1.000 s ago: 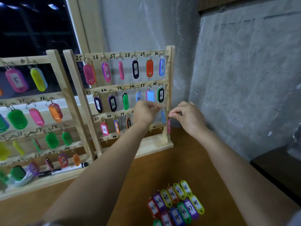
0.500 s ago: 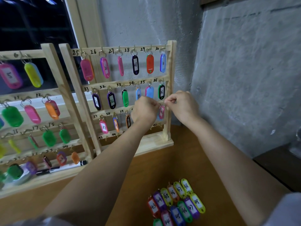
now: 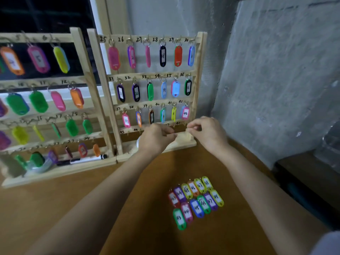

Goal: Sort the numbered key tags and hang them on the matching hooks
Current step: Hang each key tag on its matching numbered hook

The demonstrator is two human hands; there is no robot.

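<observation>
We see pale wooden racks (image 3: 103, 85) hung with pink, orange, green, blue, purple and black tags (image 3: 114, 57). On our brown table (image 3: 147, 221), the loose tags (image 3: 196, 207) are red, purple, yellow, green and blue, white-labelled.

On the bench (image 3: 55, 190), the right rack (image 3: 199, 70) stands against the wall (image 3: 276, 70); the left rack (image 3: 55, 173) stands to its left, and loose tags (image 3: 196, 201) lie before it.

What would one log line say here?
pink plastic key tag 42: hung on hook 42; left hand, right hand: curled below it; loose coloured tags: on brown table
</observation>
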